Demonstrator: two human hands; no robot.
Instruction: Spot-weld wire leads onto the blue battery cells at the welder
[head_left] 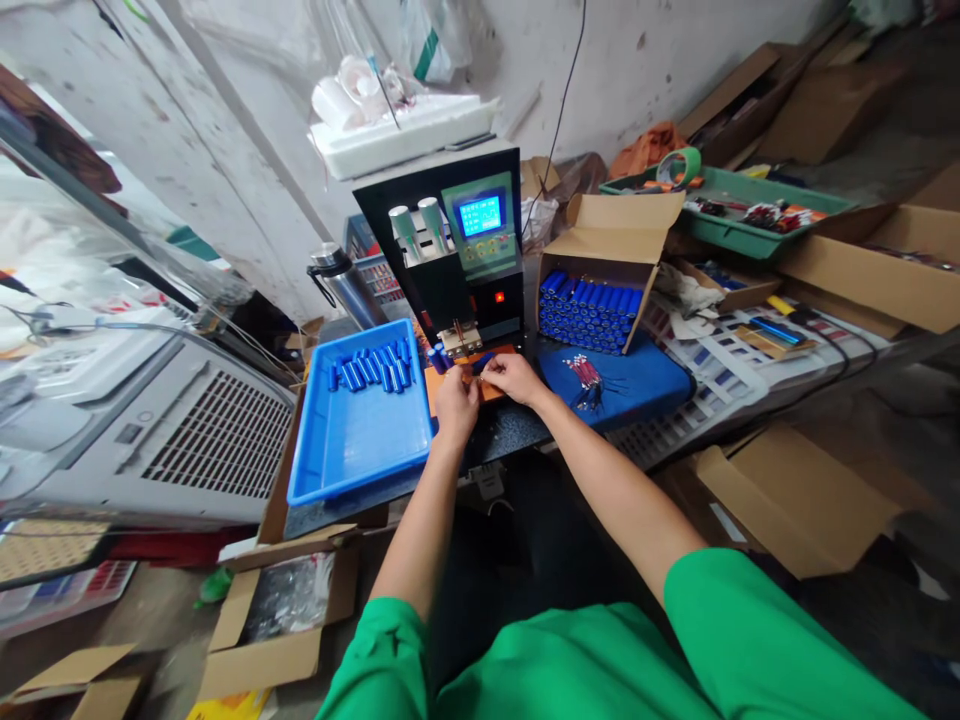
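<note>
Both hands work close together under the head of a black spot welder (459,338) with a lit blue screen. My left hand (456,402) has its fingers pinched on the orange work plate (438,385); what they grip is hidden. My right hand (516,379) is also pinched, its fingertips beside a dark blue battery cell (484,362); whether it holds the cell or something thin is too small to tell. A blue tray (360,440) with several blue cells (373,366) stands left of my hands. To the right, red and black wire leads (586,380) lie on a blue mat (637,385).
An open carton (624,225) packed with blue cells stands right of the welder. A steel flask (346,284) is behind the tray. A white foam tray (405,132) rests on the welder. A green tray (799,190) and cartons lie at right; a grey cooler-like machine (202,430) stands left.
</note>
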